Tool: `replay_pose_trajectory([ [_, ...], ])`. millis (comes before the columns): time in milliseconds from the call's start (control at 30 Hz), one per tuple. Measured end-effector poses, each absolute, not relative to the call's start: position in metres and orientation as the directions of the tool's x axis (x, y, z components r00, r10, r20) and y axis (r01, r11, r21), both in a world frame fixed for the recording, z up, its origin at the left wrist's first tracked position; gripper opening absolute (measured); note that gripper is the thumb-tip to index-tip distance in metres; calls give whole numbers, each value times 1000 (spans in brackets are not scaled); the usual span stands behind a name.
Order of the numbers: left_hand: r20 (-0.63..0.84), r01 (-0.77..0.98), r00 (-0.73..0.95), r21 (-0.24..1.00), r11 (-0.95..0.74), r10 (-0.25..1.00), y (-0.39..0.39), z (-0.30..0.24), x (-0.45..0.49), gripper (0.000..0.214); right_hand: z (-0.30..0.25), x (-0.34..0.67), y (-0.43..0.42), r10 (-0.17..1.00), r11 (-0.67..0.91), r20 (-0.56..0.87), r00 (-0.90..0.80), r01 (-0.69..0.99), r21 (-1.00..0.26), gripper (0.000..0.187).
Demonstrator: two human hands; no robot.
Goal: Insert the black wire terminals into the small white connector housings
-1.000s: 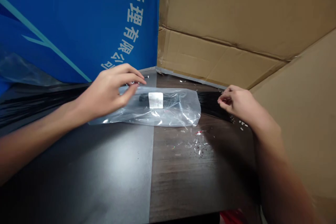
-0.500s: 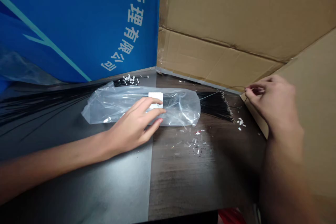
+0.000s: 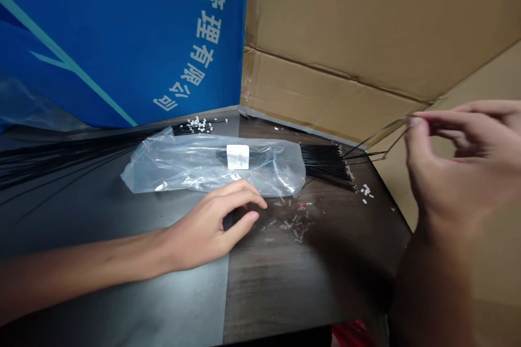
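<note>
My right hand [image 3: 459, 152] pinches a thin black wire [image 3: 394, 146] between thumb and forefinger at the right. The wire bends back toward a bundle of black wires [image 3: 325, 165] whose cut ends show. Around that bundle lies a clear plastic bag [image 3: 191, 165] with a white label [image 3: 237, 157]. Just in front of the bag is my left hand [image 3: 220, 219], its thumb and fingers apart and holding nothing. I cannot tell whether it touches the table.
Loose black wires [image 3: 73, 154] with white connectors [image 3: 199, 124] lie at the back left. Clear tube scraps [image 3: 291, 222] and small white pieces [image 3: 365, 192] are scattered on the dark table [image 3: 277, 282]. A cardboard wall [image 3: 325, 81] and blue panel [image 3: 122, 38] stand behind.
My right hand has moved right with the wire, which now bends outside the bundle's end. My left hand has come off the bag toward the table's front edge.
</note>
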State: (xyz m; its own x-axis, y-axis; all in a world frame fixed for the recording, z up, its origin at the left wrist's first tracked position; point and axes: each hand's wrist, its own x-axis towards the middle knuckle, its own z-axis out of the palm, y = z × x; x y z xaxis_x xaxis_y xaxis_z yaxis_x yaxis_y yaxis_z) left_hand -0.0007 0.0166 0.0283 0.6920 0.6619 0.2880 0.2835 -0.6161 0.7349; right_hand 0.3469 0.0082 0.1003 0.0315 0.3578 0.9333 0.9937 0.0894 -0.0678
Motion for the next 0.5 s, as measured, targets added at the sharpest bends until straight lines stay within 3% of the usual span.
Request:
replay_pose_trajectory([
  [33, 285, 289, 691, 734, -615, 664, 17, 26, 0, 19, 99, 343, 12, 383, 138, 924, 8, 988, -65, 14],
  [100, 289, 294, 689, 726, -622, 664, 15, 22, 0, 19, 95, 338, 18, 551, 230, 833, -49, 969, -95, 15],
  [233, 351, 247, 735, 659, -711, 580, 9, 7, 2, 22, 84, 342, 30, 853, 238, 513, -96, 946, -218, 13],
  [367, 415, 163, 812, 513, -843, 410, 5, -7, 2, 30, 83, 375, 37, 962, 46, 272, 30, 962, -268, 11],
  [500, 379, 165, 851, 466, -869, 364, 5, -12, 2, 31, 79, 416, 38, 975, -217, 6, 223, 952, -216, 13],
])
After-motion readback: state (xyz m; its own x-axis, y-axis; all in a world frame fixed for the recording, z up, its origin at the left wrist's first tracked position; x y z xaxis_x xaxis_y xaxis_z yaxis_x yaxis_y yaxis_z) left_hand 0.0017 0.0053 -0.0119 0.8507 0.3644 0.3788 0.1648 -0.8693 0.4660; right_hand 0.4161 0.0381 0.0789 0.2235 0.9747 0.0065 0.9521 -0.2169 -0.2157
